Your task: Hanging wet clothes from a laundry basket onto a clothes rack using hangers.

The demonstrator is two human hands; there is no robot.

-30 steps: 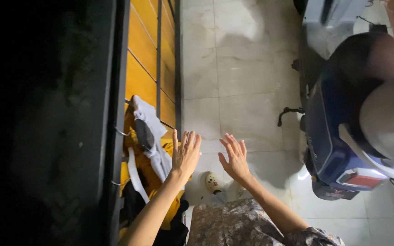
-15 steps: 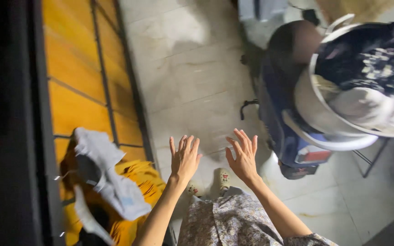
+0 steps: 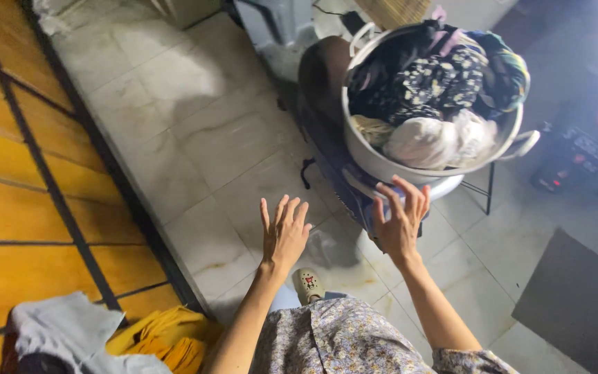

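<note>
Presently both hands (image 3: 284, 232) (image 3: 399, 221) open, empty.

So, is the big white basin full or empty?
Full. The white basin is heaped with clothes, dark patterned and white ones, rising above its rim.

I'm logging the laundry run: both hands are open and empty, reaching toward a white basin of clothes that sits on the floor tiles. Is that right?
Not quite. The head view shows the white basin raised on a seat-like support, well above the floor tiles, not on them. The rest holds: the left hand and right hand are open and empty, and clothes fill the basin.
</note>
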